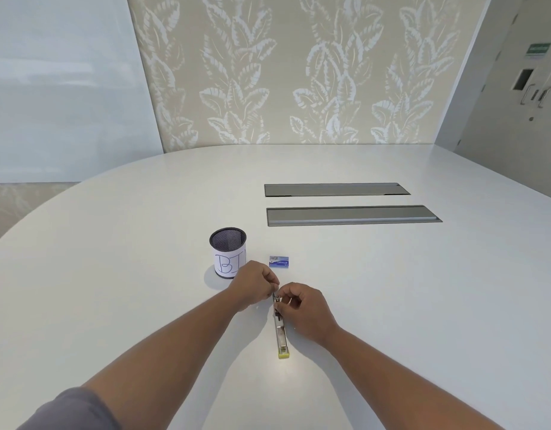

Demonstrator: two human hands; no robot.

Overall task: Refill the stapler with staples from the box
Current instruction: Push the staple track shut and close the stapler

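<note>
The stapler [281, 335] lies opened out flat on the white table [392, 290], a long metal strip with a yellow-green end nearest me. My left hand [256, 287] pinches its far end. My right hand [302, 305] has its fingertips closed on the metal part near the hinge, just right of the left hand. The small blue staple box [279, 261] sits on the table a little beyond both hands, apparently closed. I cannot tell whether any staples are between my fingers.
A black mesh cup [227, 252] with a white paper label stands left of the box, just behind my left hand. Two long grey cable hatches [351, 215] are set into the table farther back on the right.
</note>
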